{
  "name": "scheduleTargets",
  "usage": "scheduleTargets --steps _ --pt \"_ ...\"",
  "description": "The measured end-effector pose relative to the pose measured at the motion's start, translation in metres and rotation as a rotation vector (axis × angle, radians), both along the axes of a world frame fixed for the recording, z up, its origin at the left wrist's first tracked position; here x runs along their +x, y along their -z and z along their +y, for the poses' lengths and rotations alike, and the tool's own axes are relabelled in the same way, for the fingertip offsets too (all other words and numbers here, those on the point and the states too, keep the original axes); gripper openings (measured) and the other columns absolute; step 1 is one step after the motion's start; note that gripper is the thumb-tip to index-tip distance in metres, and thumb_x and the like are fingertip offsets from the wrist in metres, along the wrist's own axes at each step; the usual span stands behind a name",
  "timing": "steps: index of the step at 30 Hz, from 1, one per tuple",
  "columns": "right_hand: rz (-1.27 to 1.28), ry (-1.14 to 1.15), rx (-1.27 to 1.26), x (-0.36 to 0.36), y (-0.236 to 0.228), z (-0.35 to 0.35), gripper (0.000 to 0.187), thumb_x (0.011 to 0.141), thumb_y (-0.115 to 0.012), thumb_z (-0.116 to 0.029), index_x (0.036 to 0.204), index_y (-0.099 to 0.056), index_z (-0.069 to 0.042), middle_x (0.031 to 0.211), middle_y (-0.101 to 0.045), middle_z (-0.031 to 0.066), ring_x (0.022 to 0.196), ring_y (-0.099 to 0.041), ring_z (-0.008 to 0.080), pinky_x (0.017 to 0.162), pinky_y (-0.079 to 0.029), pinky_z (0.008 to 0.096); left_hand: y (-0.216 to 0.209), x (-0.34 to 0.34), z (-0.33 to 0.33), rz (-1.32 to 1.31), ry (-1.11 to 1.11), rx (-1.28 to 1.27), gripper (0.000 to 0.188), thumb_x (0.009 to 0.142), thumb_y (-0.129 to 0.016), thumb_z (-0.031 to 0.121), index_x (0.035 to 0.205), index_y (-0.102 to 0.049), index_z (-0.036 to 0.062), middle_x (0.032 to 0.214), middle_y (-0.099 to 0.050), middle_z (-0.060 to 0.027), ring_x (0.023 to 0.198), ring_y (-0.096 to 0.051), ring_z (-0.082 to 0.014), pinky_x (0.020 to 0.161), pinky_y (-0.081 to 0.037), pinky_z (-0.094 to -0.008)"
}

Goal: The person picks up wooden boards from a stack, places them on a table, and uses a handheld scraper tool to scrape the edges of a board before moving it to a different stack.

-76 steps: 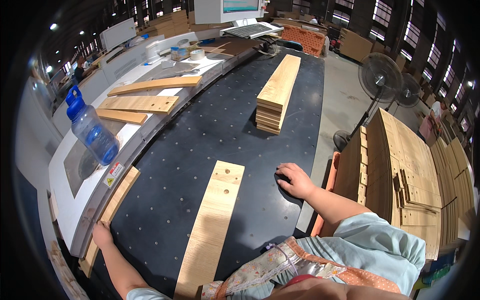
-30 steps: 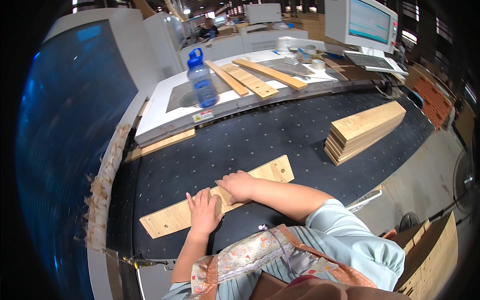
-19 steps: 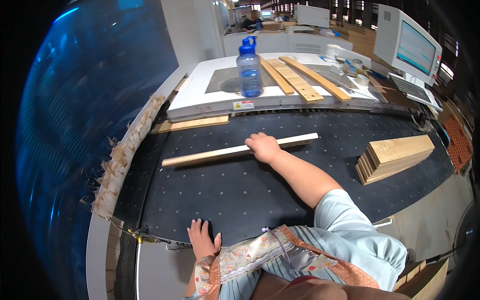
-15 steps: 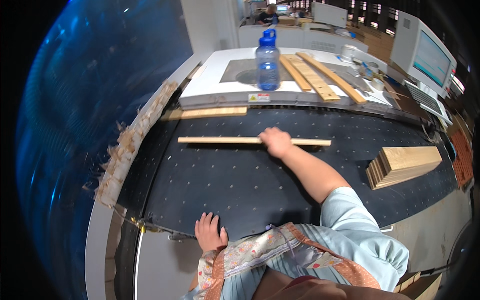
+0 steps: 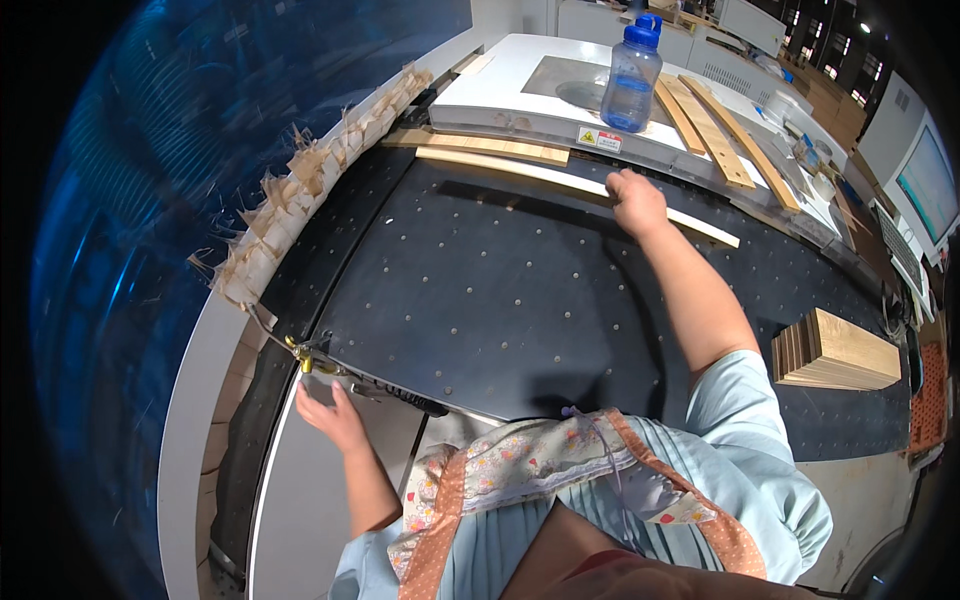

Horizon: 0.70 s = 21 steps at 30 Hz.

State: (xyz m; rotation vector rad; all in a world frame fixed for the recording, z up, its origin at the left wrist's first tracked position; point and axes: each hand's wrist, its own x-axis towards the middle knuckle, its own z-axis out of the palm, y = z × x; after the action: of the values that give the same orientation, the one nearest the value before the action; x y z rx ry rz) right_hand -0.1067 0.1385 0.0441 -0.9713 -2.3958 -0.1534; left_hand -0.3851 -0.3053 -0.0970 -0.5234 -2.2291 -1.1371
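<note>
My right hand (image 5: 638, 202) is closed on a long, thin wooden strip (image 5: 510, 168), gripping it right of its middle. A dark shadow on the black dotted tabletop (image 5: 480, 290) suggests that the strip is raised a little. Just beyond its left part, a flat wooden board (image 5: 480, 144) lies along the far edge. My left hand (image 5: 335, 415) is open, fingers apart and holding nothing. It hovers off the table's front left corner, just below a brass fitting (image 5: 305, 355).
A stack of wooden boards (image 5: 850, 352) stands at the right. Beyond the far edge, a white machine top (image 5: 500, 95) bears a blue water bottle (image 5: 630, 90) and several wooden slats (image 5: 715, 140). A fringed bristle strip (image 5: 320, 180) borders the left side; a monitor (image 5: 925, 180) stands far right.
My right hand has carried the wooden strip away from me, toward the board at the far edge. My left hand has left the tabletop and moved to the front left corner. The view has shifted.
</note>
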Motion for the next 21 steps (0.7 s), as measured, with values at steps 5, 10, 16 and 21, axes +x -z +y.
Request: scheduleTargets --steps 5,10,16,21 --pt "0.068 0.034 -0.036 0.006 -0.020 -0.007 0.021 0.067 -0.068 -0.010 0.081 -0.052 -0.011 0.083 -0.055 0.0070 0.087 -0.057 0.0286 0.070 -0.046 0.0409 -0.003 -0.063 0.010 -0.120 0.160 -0.073 0.041 0.089 -0.056 0.021 0.122 -0.047 -0.0024 0.116 -0.052 -0.0197 0.109 -0.047 -0.0355 0.097 -0.034 -0.0416" --pt "0.081 0.117 -0.114 0.018 -0.039 -0.009 0.026 0.067 -0.072 -0.015 0.084 -0.053 -0.011 0.086 -0.057 0.0072 0.089 -0.057 0.0289 0.071 -0.046 0.0409 0.015 -0.074 0.020 -0.133 0.355 0.058 0.035 0.094 -0.047 0.018 0.122 -0.047 -0.0031 0.115 -0.055 -0.0163 0.108 -0.052 -0.0265 0.095 -0.037 -0.0337" --pt "0.111 0.159 -0.146 0.040 -0.040 -0.004 0.027 0.068 -0.072 -0.017 0.085 -0.053 -0.010 0.089 -0.058 0.0083 0.089 -0.057 0.0313 0.072 -0.045 0.0414 -0.011 -0.042 0.029 -0.364 0.611 0.807 0.026 0.096 -0.041 0.014 0.115 -0.046 -0.0016 0.105 -0.059 -0.0113 0.092 -0.056 -0.0199 0.081 -0.044 -0.0317" --pt "0.105 0.155 -0.175 0.042 -0.036 -0.004 0.027 0.068 -0.073 -0.017 0.085 -0.053 -0.010 0.090 -0.058 0.0085 0.090 -0.058 0.0307 0.073 -0.045 0.0408 -0.030 -0.027 0.006 -0.561 0.194 -0.378 0.047 0.093 -0.045 0.035 0.122 -0.043 -0.0015 0.104 -0.059 -0.0265 0.098 -0.054 -0.0451 0.081 -0.043 -0.0484"
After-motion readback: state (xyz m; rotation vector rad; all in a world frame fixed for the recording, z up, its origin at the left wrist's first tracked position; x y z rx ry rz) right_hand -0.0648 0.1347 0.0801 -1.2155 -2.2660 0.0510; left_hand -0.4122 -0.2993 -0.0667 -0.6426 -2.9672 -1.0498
